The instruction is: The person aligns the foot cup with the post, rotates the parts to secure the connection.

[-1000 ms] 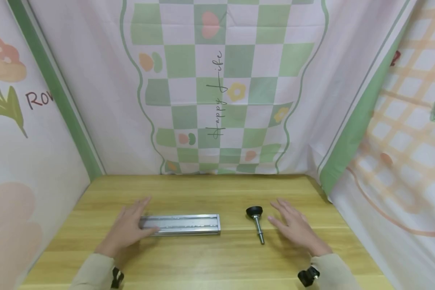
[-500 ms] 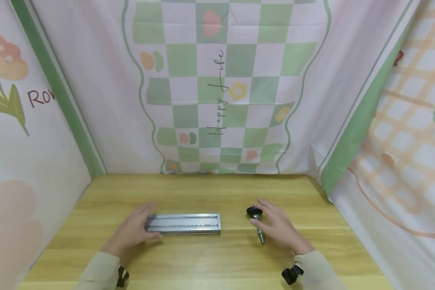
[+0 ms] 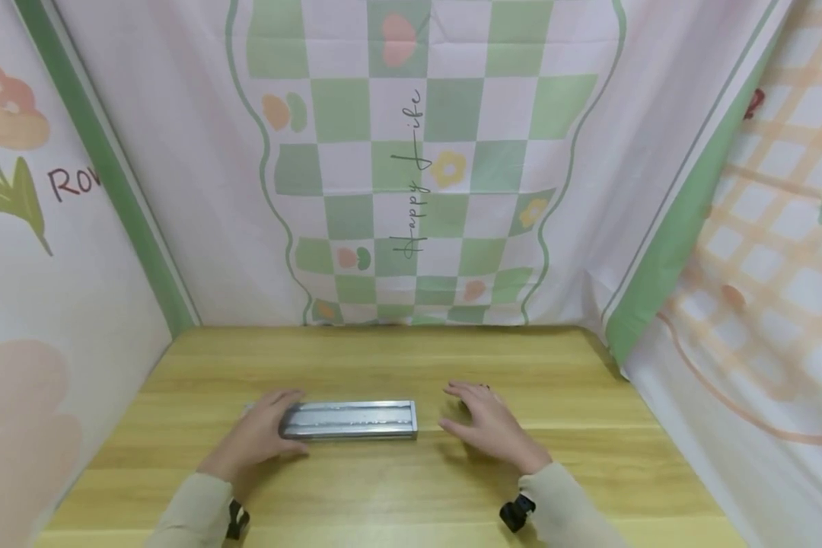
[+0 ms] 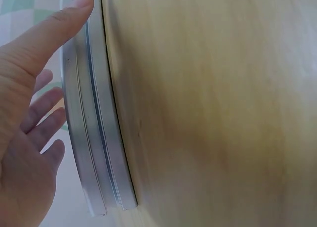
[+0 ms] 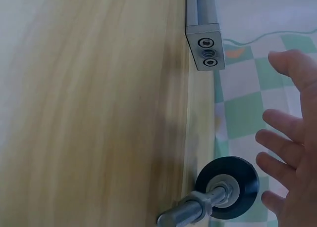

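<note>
A silver aluminium profile bar lies lengthwise across the wooden table. My left hand spans its left end, the thumb on the near side and the fingers at the far side, loosely spread. In the left wrist view the thumb tip overlaps the edge of the bar. My right hand hovers off the right end of the bar, fingers parted and holding nothing. Below that hand, in the right wrist view, is a levelling foot with a black round base and threaded steel stem; the hand hides it in the head view.
The end plate of the bar carries two screws and a threaded hole between them. Printed curtains hang behind the wooden table and along both sides.
My right hand has travelled left, passing over the levelling foot toward the bar's right end. My left hand has shifted slightly right along the bar. Bar stays in place.
</note>
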`<state>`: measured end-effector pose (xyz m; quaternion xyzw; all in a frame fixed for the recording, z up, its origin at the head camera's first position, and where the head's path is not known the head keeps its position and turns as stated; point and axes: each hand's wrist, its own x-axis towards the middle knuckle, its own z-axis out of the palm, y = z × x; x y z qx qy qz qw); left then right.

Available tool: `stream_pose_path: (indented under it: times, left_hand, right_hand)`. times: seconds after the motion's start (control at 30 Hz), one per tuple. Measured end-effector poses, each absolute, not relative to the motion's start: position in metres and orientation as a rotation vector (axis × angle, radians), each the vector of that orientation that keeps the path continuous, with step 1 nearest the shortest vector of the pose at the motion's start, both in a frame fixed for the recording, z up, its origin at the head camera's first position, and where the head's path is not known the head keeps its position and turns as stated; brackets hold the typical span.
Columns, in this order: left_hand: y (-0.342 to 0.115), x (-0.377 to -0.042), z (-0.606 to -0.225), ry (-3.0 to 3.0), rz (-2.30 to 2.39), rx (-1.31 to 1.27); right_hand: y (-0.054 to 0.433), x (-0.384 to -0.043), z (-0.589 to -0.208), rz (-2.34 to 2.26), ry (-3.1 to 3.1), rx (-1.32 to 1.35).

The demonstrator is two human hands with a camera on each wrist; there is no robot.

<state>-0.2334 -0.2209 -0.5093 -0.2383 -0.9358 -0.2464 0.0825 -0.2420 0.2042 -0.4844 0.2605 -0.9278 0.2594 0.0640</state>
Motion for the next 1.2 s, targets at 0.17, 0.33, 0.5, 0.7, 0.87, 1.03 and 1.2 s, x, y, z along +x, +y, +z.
stream_pose_path:
  times: [0.17,0.33,0.5,0.7,0.87,1.03,1.2]
  left_hand:
    - [-0.218,-0.234,-0.51,-2.793,-0.769,-0.724]
    - [-0.217,-0.233,-0.511,-2.813,-0.774,-0.708]
    - [-0.217,-0.234,-0.513,-2.816,-0.764,-0.709]
    - [-0.217,-0.233,-0.513,-2.814,-0.768,-0.702]
    - [-0.217,-0.233,-0.514,-2.832,-0.78,-0.693]
    - [-0.216,-0.235,-0.514,-2.844,-0.779,-0.687]
    - [-0.217,-0.237,-0.515,-2.864,-0.74,-0.658]
  right_hand:
    - [0.2,-0.244,-0.483,0.765,-2.827,0.761]
    - [0.202,-0.245,-0.485,0.754,-2.85,0.745]
    - [0.204,-0.246,-0.486,0.732,-2.831,0.728]
    - [0.194,-0.249,-0.488,0.713,-2.754,0.764]
    - [0.176,-0.253,-0.491,0.893,-2.761,0.84]
    - [0.163,-0.257,-0.498,1.066,-2.853,0.871]
    - [0.153,-0.264,-0.51,1.0,-2.931,0.974]
